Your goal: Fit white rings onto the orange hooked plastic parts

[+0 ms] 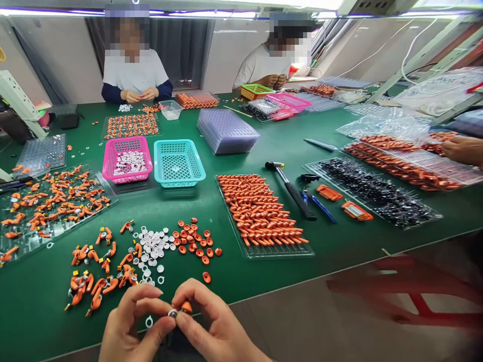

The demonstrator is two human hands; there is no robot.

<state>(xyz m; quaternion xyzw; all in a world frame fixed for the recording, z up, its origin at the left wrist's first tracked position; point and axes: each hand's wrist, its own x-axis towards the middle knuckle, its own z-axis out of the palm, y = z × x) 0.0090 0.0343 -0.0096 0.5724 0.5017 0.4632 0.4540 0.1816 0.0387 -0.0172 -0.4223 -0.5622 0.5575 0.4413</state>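
Observation:
At the near table edge, my left hand [132,322] pinches a small white-rimmed round part [172,312] between thumb and finger. Touching it, my right hand [211,322] grips a small orange piece [186,306]; its lower part is hidden by the fingers. A white ring [149,322] shows just behind my left thumb. Beyond my hands lie white discs [153,246], loose orange caps [194,239] and orange curved pieces with yellow and metal ends [100,289].
A pink basket [106,158] of white parts stands beside a turquoise basket [199,173]. Trays hold orange parts [260,206] and black parts [373,186]. A hammer [290,188] and pliers [319,203] lie right. Two people sit opposite; another person's hand [462,150] enters at right.

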